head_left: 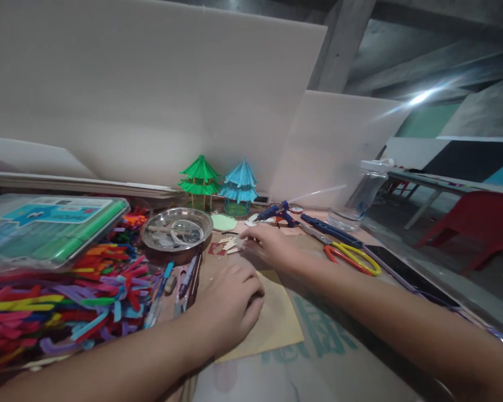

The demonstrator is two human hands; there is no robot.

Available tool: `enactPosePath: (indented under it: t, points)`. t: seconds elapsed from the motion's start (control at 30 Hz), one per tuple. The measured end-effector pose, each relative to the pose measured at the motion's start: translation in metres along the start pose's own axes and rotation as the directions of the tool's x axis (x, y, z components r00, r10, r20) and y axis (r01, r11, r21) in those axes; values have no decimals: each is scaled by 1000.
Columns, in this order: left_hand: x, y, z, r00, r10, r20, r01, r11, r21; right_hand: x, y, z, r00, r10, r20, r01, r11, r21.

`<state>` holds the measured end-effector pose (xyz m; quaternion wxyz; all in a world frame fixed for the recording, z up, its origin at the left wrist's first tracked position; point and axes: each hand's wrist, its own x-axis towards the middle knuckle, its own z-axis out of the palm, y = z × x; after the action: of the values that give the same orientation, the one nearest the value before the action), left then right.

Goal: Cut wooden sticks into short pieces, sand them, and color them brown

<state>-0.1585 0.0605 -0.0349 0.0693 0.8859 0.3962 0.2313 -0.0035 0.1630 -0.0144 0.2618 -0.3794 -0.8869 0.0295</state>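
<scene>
My left hand (230, 304) rests on a tan sheet of card (276, 326), its fingers curled under; nothing shows in them. My right hand (268, 244) reaches further forward, fingertips pinched at a small pile of short wooden stick pieces (229, 244) on the table. Whether it holds one I cannot make out. Just beyond lie a blue glue gun (276, 212) and a pale green paper disc (223, 222).
A heap of coloured craft sticks (67, 296) and a clear plastic case (46, 229) fill the left. A metal dish (176, 230), pens (188, 279), green (199, 178) and blue (240, 184) paper pagodas, scissors (352, 255), a water bottle (360, 198), and a red chair (478, 223) at right.
</scene>
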Motion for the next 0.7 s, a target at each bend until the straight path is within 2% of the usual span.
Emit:
enactPosePath:
  t: [0.13, 0.27, 0.37, 0.43, 0.5, 0.63, 0.7]
  points:
    - [2, -1, -3, 999, -5, 39, 6, 1000, -12, -30, 11, -17, 996, 59, -62, -58, 998, 13]
    - [4, -1, -25, 995, -41, 91, 39, 999, 26, -65, 25, -25, 989, 109, -98, -108, 994, 15]
    - [5, 1, -45, 957, -166, 238, 134, 980, 146, -83, 30, -24, 986, 137, -94, -135, 990, 26]
    - [5, 3, -52, 918, -234, 321, 180, 965, 189, -88, 31, -22, 986, 146, -83, -143, 989, 38]
    - [5, 7, -54, 894, -285, 345, 222, 952, 212, -89, 30, -20, 986, 144, -78, -141, 989, 51]
    - [10, 17, -56, 884, -318, 343, 258, 943, 210, -88, 28, -20, 990, 113, -86, -107, 992, 71]
    - [14, 21, -66, 888, -326, 324, 269, 940, 209, -88, 27, -20, 992, 99, -73, -94, 993, 78]
